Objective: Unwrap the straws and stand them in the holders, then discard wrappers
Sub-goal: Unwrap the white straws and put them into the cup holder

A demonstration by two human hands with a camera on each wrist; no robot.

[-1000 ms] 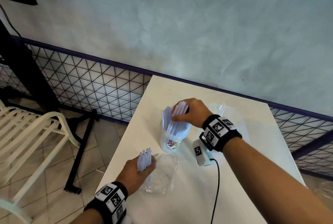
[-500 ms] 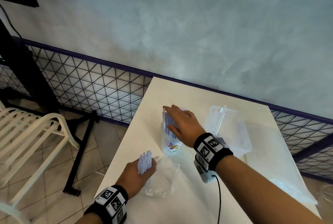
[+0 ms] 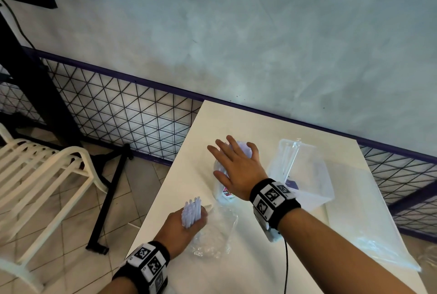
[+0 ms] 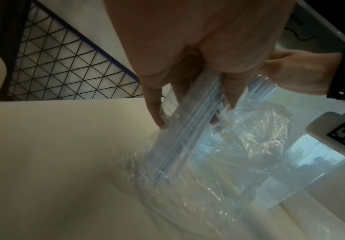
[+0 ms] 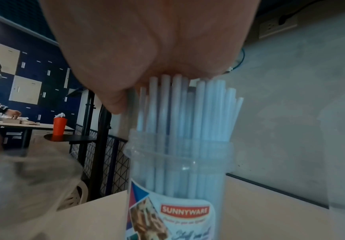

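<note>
A white table [image 3: 272, 258] stands against a grey wall [image 3: 260, 45] with a wire-mesh fence [image 3: 123, 114] along its foot; a white slatted chair [image 3: 37, 175] sits on the tiled floor to the left. On the table's right side lie a flat clear plastic bag [image 3: 378, 234] and a clear plastic box [image 3: 305, 173] just beside the right wrist. In the middle stands a clear plastic jar [image 5: 177, 186], labelled, full of upright pale straws [image 5: 188, 113]. The right hand [image 3: 236, 171] lies flat on their tips, fingers straight and spread, gripping nothing. Nearer the front edge, the left hand [image 3: 186, 227] is clamped round a second bundle of straws [image 3: 191, 211], whose lower ends stand in a crumpled clear wrapper [image 4: 239, 154] on the table, just in front of the jar.
</note>
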